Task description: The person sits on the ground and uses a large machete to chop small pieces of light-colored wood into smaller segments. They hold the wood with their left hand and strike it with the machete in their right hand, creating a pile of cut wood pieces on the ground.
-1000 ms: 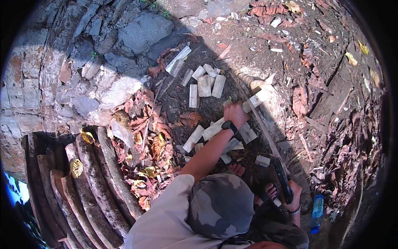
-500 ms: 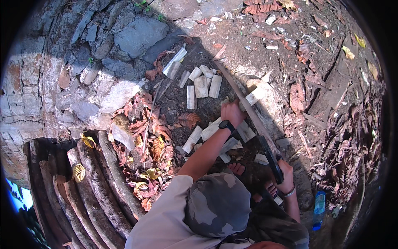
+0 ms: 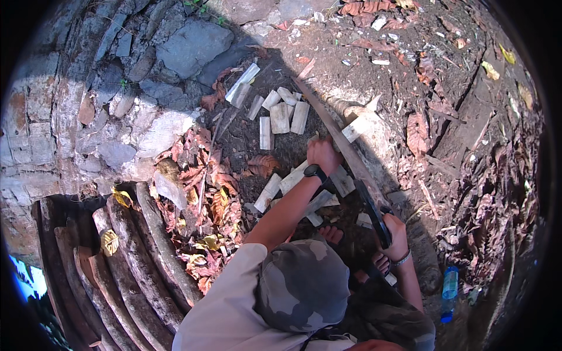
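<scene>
Item: long dark-bladed machete with black handle (image 3: 351, 169), running from the near right to the far centre. The right hand (image 3: 395, 231) is wrapped fully round the handle, blade angled down toward the ground, seemingly poised for splitting.

Item: pale split wood piece (image 3: 304, 172), lying on the dark soil. The left hand (image 3: 322, 153), black watch at the wrist, presses on it just beside the blade, apparently steadying it; whether the fingers close round it cannot be told.

Item: more pale cut wood blocks (image 3: 281, 117), grouped farther off, apart from the work.

Surroundings: grey stone wall (image 3: 117, 88) far left; stacked brown logs (image 3: 123, 263) near left; dry red-brown leaves (image 3: 205, 205) between; blue plastic bottle (image 3: 449, 289) near right.
</scene>
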{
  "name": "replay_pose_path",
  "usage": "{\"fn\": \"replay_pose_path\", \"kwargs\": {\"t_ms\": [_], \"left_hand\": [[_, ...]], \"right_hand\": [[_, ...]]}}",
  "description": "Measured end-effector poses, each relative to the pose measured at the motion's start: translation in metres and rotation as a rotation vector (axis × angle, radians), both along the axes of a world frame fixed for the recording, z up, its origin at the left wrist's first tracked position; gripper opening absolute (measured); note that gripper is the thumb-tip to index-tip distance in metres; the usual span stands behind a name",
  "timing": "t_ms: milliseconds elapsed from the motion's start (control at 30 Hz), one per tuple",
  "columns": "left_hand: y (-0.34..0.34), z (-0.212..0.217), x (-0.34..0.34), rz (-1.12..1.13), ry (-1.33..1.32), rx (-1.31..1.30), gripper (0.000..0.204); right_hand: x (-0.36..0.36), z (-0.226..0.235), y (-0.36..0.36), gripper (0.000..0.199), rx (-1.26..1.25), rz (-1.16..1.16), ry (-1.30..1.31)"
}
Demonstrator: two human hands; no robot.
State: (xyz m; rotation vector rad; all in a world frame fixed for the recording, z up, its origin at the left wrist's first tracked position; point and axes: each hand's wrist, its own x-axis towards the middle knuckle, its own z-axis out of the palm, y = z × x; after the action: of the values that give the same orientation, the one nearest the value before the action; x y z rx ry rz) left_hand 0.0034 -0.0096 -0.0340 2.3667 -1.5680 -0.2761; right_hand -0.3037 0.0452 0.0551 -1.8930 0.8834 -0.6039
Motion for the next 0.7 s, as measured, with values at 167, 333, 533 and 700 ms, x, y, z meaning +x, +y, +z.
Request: {"fn": "replay_pose_path", "kwargs": {"t_ms": [167,333,533,700], "left_hand": [[-0.006,0.019,-0.001,0.062,0.028,0.033,0.044],[-0.007,0.019,-0.002,0.064,0.025,0.054,0.040],[-0.007,0.005,0.002,-0.016,0.003,-0.039,0.037],[-0.005,0.008,0.005,0.035,-0.016,0.014,0.040]], "right_hand": [[-0.065,0.012,0.035,0.023,0.103,-0.066,0.063],[-0.144,0.006,0.089,0.025,0.027,-0.046,0.092],[-0.034,-0.004,0.018,0.024,0.065,-0.010,0.063],[-0.028,0.009,0.009,0.024,0.081,0.006,0.051]]}}
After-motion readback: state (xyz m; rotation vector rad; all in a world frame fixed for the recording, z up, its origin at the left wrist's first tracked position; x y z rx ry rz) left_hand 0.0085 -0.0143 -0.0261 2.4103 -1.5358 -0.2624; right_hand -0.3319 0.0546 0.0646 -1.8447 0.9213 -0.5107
